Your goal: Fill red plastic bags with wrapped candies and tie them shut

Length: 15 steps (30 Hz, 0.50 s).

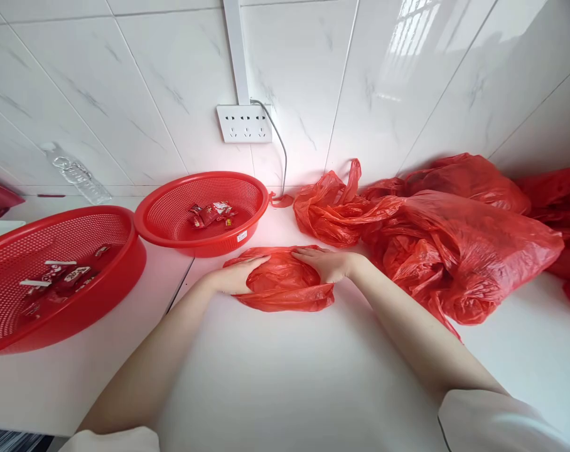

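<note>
In front of me on the white table lies a red plastic bag point(285, 302), its mouth spread wide and facing up. My left hand point(235, 275) rests at the left side of the mouth, fingers stretched out along the far rim. At the right side, my right hand point(329, 263) lies with its fingers extended and spread over the far rim. Both hands touch the bag's film and are open, pressing the mouth apart rather than gripping it. Inside the bag only crumpled red film shows.
A red perforated basket point(261, 220) with several small red packets point(209, 216) stands behind. A larger red basket point(137, 245) at left holds packets and white sticks. Red plastic bags point(492, 232) pile up at right. A clear bottle point(80, 176) lies by the tiled wall, below a socket panel point(245, 123).
</note>
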{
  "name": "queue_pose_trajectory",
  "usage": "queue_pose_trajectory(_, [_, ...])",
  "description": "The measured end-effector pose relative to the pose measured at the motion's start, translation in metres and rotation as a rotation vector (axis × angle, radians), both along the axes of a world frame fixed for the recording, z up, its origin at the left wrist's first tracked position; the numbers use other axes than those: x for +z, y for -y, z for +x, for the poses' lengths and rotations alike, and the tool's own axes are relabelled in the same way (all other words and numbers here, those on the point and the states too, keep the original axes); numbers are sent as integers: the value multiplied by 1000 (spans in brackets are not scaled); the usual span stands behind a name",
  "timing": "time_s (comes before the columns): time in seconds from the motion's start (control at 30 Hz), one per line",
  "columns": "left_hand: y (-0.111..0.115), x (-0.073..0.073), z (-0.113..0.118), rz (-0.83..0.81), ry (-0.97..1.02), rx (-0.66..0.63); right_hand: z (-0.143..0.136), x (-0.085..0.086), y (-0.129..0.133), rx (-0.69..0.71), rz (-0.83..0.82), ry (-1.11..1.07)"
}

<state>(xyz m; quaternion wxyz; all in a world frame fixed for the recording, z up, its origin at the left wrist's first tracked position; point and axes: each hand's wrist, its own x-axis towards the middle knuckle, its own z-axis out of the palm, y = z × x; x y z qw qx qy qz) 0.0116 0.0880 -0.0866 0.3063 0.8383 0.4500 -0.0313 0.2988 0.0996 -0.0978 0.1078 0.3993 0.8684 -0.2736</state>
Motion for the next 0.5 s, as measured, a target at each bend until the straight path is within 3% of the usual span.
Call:
queue_pose_trajectory(0.13, [14, 1, 1, 34, 366, 161, -1, 7, 3, 48, -2, -62])
queue_pose_trajectory(0.2, [17, 5, 3, 7, 575, 341, 0, 15, 7, 62, -17, -128])
queue_pose_trajectory(0.27, [18, 12, 5, -108, 829, 603, 4, 27, 13, 37, -16, -205])
queue_pose_trajectory(0.37, [15, 22, 0, -442, 1130, 965, 8, 48, 24, -55, 53, -294])
queue_pose_trajectory(0.43, [10, 24, -6, -609, 1219, 1092, 9, 59, 29, -107, 107, -316])
queue_pose_trajectory(0.5, [5, 21, -12, -621, 1314, 1135, 10, 65, 33, -146, 134, -301])
